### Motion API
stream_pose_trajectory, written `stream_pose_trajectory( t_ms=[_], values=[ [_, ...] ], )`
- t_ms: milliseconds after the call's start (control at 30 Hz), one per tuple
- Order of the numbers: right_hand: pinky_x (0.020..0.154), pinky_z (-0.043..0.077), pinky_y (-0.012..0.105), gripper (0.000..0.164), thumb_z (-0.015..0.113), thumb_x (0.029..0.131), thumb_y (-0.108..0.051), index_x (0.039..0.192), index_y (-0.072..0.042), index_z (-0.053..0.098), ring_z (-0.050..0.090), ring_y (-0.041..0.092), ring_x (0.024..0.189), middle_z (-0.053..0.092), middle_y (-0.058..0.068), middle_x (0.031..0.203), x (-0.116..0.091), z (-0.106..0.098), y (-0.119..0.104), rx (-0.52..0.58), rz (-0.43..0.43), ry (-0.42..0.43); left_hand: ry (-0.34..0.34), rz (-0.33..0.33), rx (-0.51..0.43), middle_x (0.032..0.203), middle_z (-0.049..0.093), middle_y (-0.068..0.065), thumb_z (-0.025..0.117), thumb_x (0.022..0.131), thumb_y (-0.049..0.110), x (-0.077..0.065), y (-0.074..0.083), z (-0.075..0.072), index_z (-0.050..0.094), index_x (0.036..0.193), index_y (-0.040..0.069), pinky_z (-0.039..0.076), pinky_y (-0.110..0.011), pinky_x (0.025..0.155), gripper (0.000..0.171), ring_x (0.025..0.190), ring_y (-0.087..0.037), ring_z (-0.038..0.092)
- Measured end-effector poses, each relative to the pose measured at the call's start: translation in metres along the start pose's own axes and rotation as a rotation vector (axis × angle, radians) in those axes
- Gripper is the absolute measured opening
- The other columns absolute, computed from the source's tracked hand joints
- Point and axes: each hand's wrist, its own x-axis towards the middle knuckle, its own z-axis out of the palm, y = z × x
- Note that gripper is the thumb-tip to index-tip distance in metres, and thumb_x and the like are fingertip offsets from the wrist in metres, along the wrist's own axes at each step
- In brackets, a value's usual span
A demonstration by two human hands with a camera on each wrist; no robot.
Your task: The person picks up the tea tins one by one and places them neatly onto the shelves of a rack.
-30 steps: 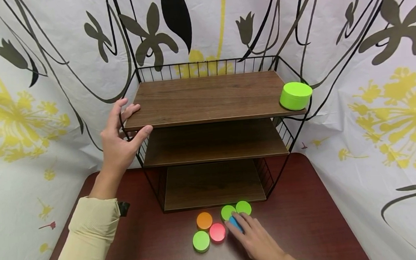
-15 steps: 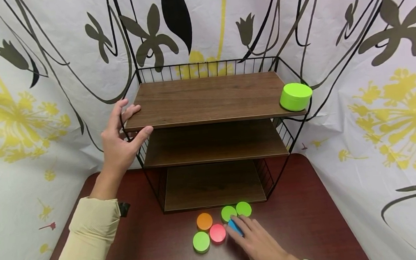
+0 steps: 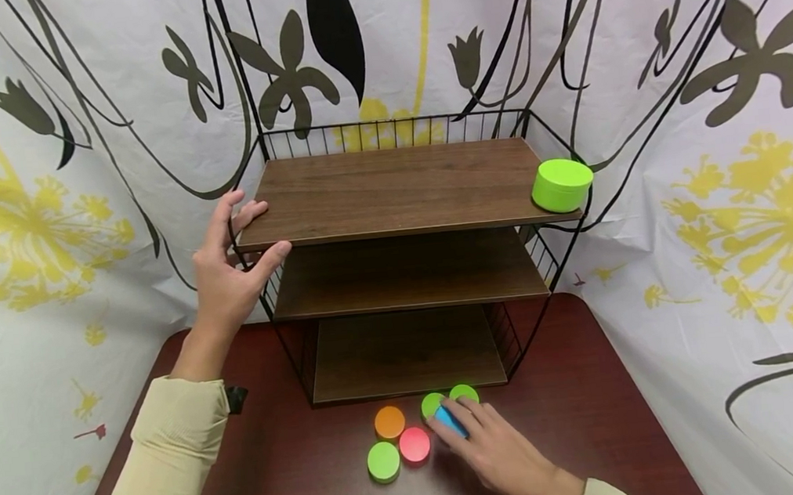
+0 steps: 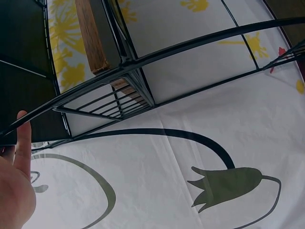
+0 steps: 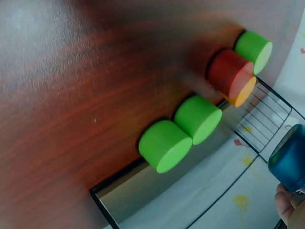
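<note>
My left hand (image 3: 224,266) holds the left front corner of a black wire rack with brown wooden shelves (image 3: 392,193). Its thumb lies by the top shelf's front edge, with fingers over the side frame. Low at the front, my right hand (image 3: 492,447) pinches a small blue round container (image 3: 451,422); in the right wrist view that blue container (image 5: 290,157) appears raised off the table. Two green round containers (image 3: 433,405) (image 5: 198,119) stand just beyond it. To its left are a red container (image 3: 414,445), an orange one (image 3: 390,422) and another green one (image 3: 384,462).
A larger bright green round container (image 3: 562,185) sits at the right end of the top shelf. The rack stands on a dark reddish table (image 3: 579,389). Patterned white cloth (image 3: 721,235) hangs behind and at both sides.
My right hand, holding the blue container, has shifted slightly, first toward me and then back toward the green containers. The left hand stays on the rack.
</note>
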Motion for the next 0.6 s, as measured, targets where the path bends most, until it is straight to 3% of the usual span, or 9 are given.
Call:
stream_pose_trajectory(
  t_ms=[233, 400, 500, 600],
  values=[
    [0.085, 0.053, 0.047, 0.056, 0.009, 0.109, -0.023, 0.147, -0.013, 0.048, 0.052, 0.033, 0.121, 0.052, 0.017, 0.140, 0.001, -0.009, 0.007, 0.000, -0.022, 0.010, -0.001, 0.010, 0.024, 0.124, 0.067, -0.019, 0.078, 0.076, -0.008, -0.001, -0.008, -0.001, 0.046, 0.141, -0.004, 0.046, -0.011, 0.064, 0.072, 0.114, -0.024, 0.062],
    [0.086, 0.052, 0.046, 0.054, 0.010, 0.110, -0.022, 0.147, -0.013, 0.048, 0.053, 0.034, 0.120, 0.052, 0.017, 0.140, 0.001, -0.016, 0.010, -0.029, -0.053, 0.024, 0.000, 0.008, 0.030, 0.126, 0.068, -0.009, 0.081, 0.077, -0.002, -0.003, -0.027, -0.002, 0.048, 0.144, 0.007, 0.047, -0.011, 0.063, 0.075, 0.116, -0.019, 0.062],
    [0.086, 0.052, 0.046, 0.053, 0.010, 0.111, -0.020, 0.146, -0.012, 0.049, 0.053, 0.034, 0.120, 0.051, 0.018, 0.141, 0.003, -0.022, 0.013, -0.038, -0.071, 0.028, -0.005, 0.006, 0.024, 0.127, 0.068, -0.005, 0.082, 0.078, 0.001, -0.003, -0.032, -0.002, 0.048, 0.145, 0.012, 0.048, -0.012, 0.063, 0.076, 0.116, -0.018, 0.061],
    [0.085, 0.052, 0.046, 0.053, 0.010, 0.111, -0.017, 0.147, -0.012, 0.048, 0.053, 0.035, 0.119, 0.049, 0.019, 0.143, 0.007, -0.031, 0.017, -0.044, -0.084, 0.035, -0.005, 0.000, 0.030, 0.127, 0.068, -0.007, 0.082, 0.078, 0.000, -0.003, -0.028, -0.001, 0.048, 0.144, 0.010, 0.048, -0.013, 0.063, 0.075, 0.115, -0.017, 0.061]
  ],
)
